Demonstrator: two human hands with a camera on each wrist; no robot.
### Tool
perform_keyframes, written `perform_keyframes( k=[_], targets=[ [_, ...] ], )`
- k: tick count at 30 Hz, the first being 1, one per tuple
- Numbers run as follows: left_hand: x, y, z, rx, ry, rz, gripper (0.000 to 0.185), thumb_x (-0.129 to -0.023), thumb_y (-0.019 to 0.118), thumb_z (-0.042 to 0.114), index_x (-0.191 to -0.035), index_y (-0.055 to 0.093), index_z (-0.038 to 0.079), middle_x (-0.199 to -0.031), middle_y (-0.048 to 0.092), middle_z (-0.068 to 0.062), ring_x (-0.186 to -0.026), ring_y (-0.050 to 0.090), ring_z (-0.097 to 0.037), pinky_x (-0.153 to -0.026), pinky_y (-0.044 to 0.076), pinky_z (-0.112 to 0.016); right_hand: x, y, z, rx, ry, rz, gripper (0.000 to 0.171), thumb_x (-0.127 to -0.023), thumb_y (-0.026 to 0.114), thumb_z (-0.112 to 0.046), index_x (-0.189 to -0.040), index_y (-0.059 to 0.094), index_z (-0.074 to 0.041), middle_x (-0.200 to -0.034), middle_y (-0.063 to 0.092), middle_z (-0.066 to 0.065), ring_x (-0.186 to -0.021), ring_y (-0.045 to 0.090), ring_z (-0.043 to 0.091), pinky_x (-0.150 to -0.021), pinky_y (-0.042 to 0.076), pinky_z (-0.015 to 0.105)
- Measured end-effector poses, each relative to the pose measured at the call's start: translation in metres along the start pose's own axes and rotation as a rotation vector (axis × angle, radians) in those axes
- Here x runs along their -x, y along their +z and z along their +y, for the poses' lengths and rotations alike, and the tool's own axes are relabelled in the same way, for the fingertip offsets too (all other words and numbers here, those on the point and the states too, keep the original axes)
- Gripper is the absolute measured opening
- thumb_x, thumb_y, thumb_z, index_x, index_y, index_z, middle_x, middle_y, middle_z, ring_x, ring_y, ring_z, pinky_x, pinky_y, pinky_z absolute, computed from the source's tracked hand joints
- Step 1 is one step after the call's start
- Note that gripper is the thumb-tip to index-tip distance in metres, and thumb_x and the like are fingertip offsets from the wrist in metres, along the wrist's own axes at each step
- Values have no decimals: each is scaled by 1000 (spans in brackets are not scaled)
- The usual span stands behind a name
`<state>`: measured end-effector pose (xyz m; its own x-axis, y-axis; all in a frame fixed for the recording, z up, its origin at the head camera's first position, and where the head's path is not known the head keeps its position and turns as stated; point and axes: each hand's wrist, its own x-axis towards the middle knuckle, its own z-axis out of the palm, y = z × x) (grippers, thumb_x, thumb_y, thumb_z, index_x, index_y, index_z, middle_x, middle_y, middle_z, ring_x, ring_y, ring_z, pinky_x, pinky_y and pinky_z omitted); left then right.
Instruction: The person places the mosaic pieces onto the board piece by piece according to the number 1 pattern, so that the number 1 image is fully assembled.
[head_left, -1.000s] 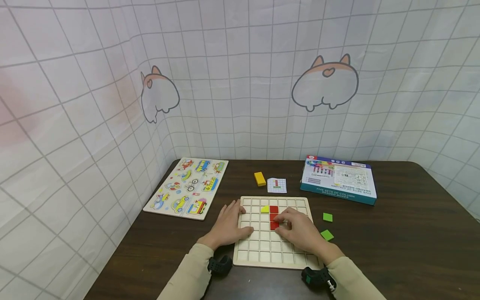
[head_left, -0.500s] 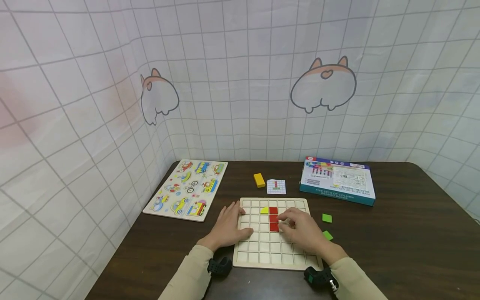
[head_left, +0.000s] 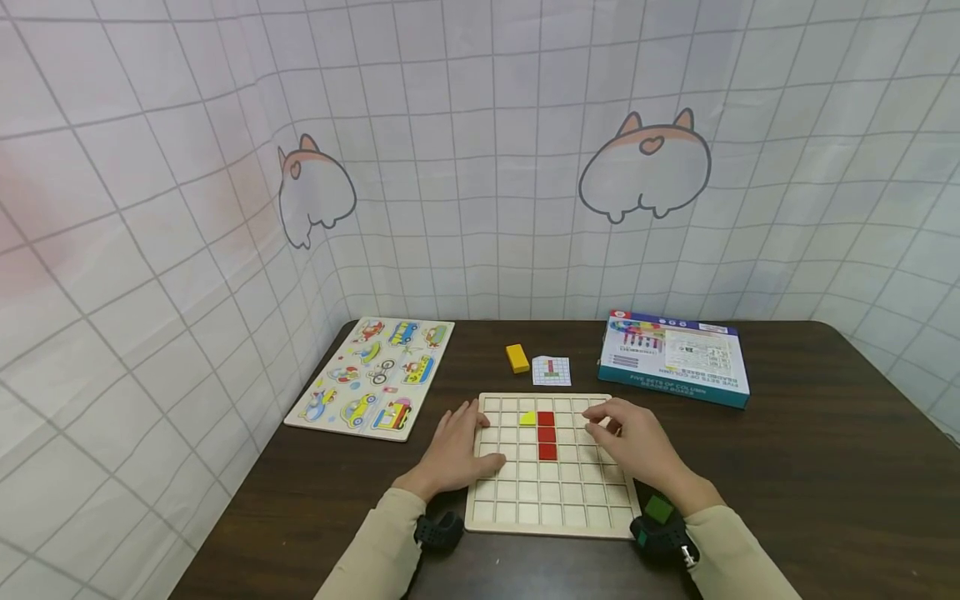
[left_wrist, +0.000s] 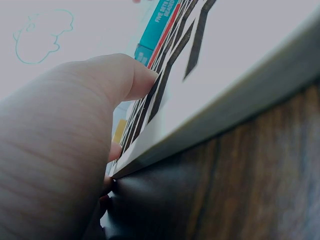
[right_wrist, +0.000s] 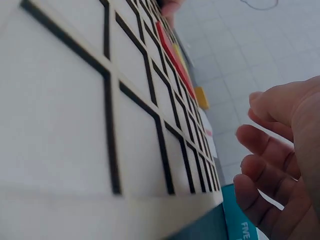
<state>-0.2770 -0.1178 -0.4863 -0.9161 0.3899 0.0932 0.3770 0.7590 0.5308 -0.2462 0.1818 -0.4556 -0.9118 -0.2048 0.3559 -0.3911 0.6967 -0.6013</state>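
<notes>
Grid board between left hand and right hand.
Likely light, stiff; best held at its edges, where the left rests, relaxed. The right hovers, loosely curled, empty. Between them, red tiles, probably slippery, suit edge pinching.

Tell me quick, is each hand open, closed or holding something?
Left hand: open, resting on the grid board.
Right hand: open, holding nothing.

The right hand hovers near the gridded board.
</notes>
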Motion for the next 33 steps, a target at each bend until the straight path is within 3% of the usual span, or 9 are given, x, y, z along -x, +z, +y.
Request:
perform_keyframes(
  k=[7, 20, 26, 33],
  targets=[
    [0, 0, 0, -8, 1, -3, 58, -80, 66, 48, -120, 49, 10, -157, 26, -20, -147, 19, -33, -120, 10, -50, 2, -14, 13, 13, 31, 30, 19, -92, 67, -14, -109, 72, -8, -96, 67, 0, -73, 50, 14, -60, 45, 26],
    [1, -1, 1, -8, 2, 4, 58, -80, 66, 48, -120, 49, 9, -156, 26, -21, -147, 20, -34, -119, 11, -51, 6, -38, 39, 47, 74, 66, 23, -93, 66, -16, -114, 70, -6, -103, 69, 7, -80, 58, 19, -65, 52, 31],
    [1, -2, 3, 2, 7, 12, 57, -80, 66, 47, -120, 49, 9, -156, 27, -22, -147, 20, -34, -119, 11, -51, 9, -50, 51, 125, 165, 32, 27, -92, 67, -18, -114, 69, -3, -110, 67, 17, -91, 62, 30, -73, 55, 45],
    [1, -2, 3, 4, 7, 11, 60, -81, 68, 48, -123, 49, 9, -156, 28, -21, -147, 19, -33, -120, 10, -50, 10, -58, 58, 173, 293, -109, 38, -89, 70, -25, -115, 67, 2, -113, 65, 25, -95, 61, 37, -78, 52, 54]
  ],
)
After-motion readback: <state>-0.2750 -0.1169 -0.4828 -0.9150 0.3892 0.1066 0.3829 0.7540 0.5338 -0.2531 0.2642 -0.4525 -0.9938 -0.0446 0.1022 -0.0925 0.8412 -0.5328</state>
